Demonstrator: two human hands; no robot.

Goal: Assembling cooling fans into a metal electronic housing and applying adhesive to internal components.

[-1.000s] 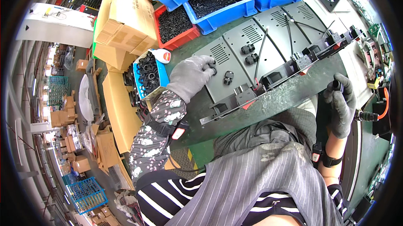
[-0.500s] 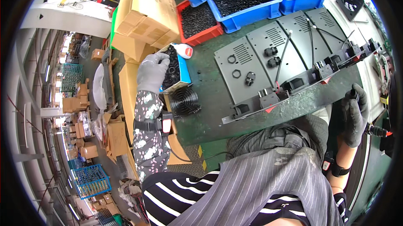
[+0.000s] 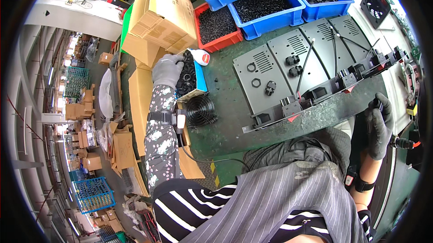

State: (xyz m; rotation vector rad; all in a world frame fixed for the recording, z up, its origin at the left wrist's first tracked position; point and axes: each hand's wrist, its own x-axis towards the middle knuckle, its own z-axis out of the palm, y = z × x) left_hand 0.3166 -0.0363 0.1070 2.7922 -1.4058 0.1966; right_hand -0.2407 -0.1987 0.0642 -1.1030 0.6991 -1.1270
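Note:
My left hand (image 3: 167,70), in a grey glove, is at the left edge of a small blue-and-white box (image 3: 198,80) full of black plastic rings (image 3: 187,77). Its fingers are curled together; whatever they pinch is hidden. At the right, beyond the bench edge, my gloved right hand (image 3: 380,123) grips a small black plastic part (image 3: 375,103) between thumb and fingers. Grey vented metal panels (image 3: 280,80) lie side by side on the bench. On them rest black cable glands (image 3: 270,88), loose rings (image 3: 256,82) and a black cable (image 3: 306,65).
Blue bins (image 3: 270,30) and a red bin (image 3: 219,43) of black parts stand at the back. A white bottle (image 3: 200,57) tops the small box; a coiled black cable (image 3: 200,110) lies before it. Cardboard boxes (image 3: 169,13) crowd the left. Black connectors line the panels' front flange (image 3: 311,101).
The view has shifted slightly. My left hand stays at the box with its fingers curled. The right hand has turned a little, still gripping the black part.

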